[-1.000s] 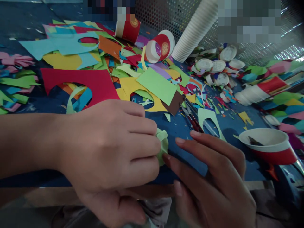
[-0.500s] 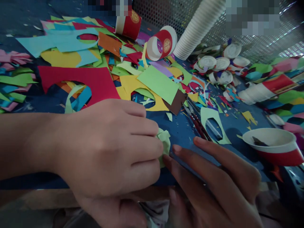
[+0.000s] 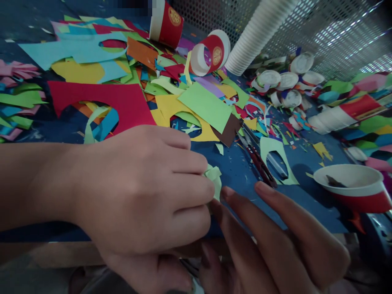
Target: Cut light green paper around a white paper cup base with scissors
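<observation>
My left hand point(image 3: 143, 192) is closed, knuckles up, over a small piece of folded pale green paper point(image 3: 214, 178) at the table's front edge. Only the paper's right end sticks out beyond the curled fingers; what lies beneath is hidden. From the lower right comes my right hand point(image 3: 269, 232), its fingers stretched out and apart. Its index fingertip touches or nearly touches the paper's edge beside my left knuckles. Ahead of the right fingers lie dark-handled scissors point(image 3: 259, 161) and a pale green sheet point(image 3: 290, 163) with an oval hole.
Coloured paper scraps, including a red sheet point(image 3: 131, 102) and a green rectangle point(image 3: 205, 103), spread over the blue table point(image 3: 239, 167). Paper cups point(image 3: 167, 24) and a long cup stack point(image 3: 260, 32) stand behind. On the right sits a red-and-white cup point(image 3: 352, 196) holding something dark.
My left hand has shifted slightly right, covering a bit more of the pale green paper. The right hand has moved a little right and down, and its thumb has moved left.
</observation>
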Available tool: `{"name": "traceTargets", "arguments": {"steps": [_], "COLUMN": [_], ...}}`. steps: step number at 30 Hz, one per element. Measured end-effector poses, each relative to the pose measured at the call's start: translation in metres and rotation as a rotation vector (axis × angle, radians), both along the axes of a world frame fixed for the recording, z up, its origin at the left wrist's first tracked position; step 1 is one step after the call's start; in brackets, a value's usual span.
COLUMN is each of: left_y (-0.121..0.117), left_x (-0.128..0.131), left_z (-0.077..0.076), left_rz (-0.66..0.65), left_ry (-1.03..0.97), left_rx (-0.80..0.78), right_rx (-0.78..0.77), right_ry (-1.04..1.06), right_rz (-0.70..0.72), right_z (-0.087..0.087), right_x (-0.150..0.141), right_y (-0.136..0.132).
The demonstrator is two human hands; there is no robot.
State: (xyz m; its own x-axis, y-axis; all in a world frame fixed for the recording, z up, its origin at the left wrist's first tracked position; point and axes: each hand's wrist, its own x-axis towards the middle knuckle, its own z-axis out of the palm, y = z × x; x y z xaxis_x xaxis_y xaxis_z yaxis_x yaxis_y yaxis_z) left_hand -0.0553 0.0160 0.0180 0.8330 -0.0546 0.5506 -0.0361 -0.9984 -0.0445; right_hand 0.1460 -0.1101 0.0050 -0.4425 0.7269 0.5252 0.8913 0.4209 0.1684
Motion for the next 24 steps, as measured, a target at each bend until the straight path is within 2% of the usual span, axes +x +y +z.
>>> {"name": "traceTargets", "arguments": {"steps": [7, 12, 15, 20, 24], "left_y": [0.002, 0.003, 0.003, 0.002, -0.001], "left_x": [0.001, 0.004, 0.004, 0.002, 0.000], "left_z": [0.005, 0.006, 0.005, 0.004, 0.003], "left_rz": [0.007, 0.001, -0.007, -0.022, 0.010], "left_ry": [0.004, 0.014, 0.008, -0.009, 0.003], "left_rx": [0.011, 0.018, 0.033, 0.021, 0.085], "right_rx": [0.103, -0.007, -0.028, -0.046, -0.046], "right_ry": [-0.004, 0.140, 0.081, 0.048, 0.085], "right_rz": [0.081, -0.008, -0.030, -0.037, -0.072], "right_z": [-0.006, 0.005, 0.009, 0.007, 0.003], "right_x": [0.003, 0.003, 0.008, 0.007, -0.001], "right_y": [0.011, 0.005, 0.002, 0.001, 0.000]}}
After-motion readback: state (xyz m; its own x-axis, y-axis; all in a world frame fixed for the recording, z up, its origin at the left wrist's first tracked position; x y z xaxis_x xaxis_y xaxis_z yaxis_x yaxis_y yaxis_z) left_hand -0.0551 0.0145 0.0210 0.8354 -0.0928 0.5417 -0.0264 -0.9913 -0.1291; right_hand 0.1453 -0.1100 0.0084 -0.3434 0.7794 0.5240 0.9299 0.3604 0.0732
